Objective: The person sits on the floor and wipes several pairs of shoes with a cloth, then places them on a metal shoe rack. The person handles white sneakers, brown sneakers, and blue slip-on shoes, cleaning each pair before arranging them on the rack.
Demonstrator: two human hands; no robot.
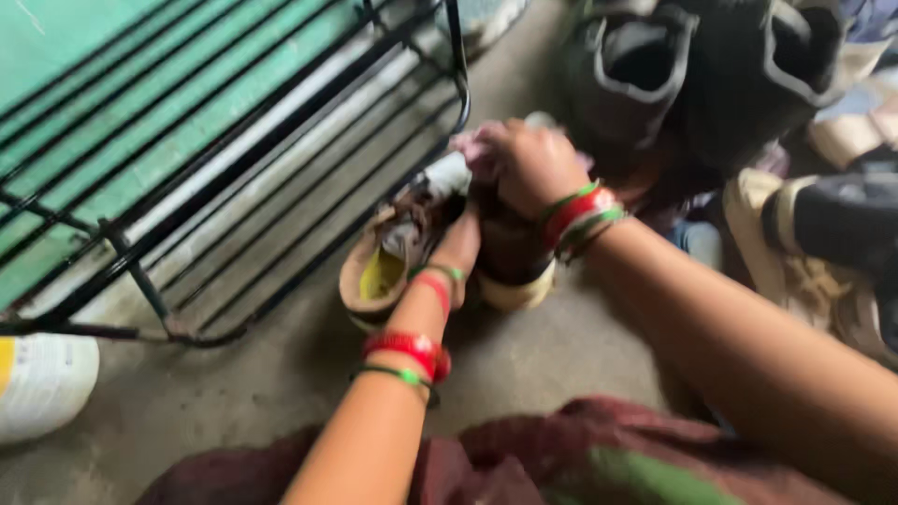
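Observation:
A pair of brown shoes sits on the concrete floor at the middle of the head view. My left hand (458, 245) grips the brown shoe with the yellow insole (388, 266) at its inner side. My right hand (528, 164) is closed over the top of the second, darker brown shoe (510, 262), with something pale pink under its fingers. Both wrists carry red and green bangles. The shoes touch each other side by side.
A black metal shoe rack (234, 178) stands at the left in front of a green wall. Dark boots (692, 75) and several other shoes (823, 243) crowd the upper right. A white container (42, 383) lies at the far left. Maroon cloth (580, 463) covers my lap.

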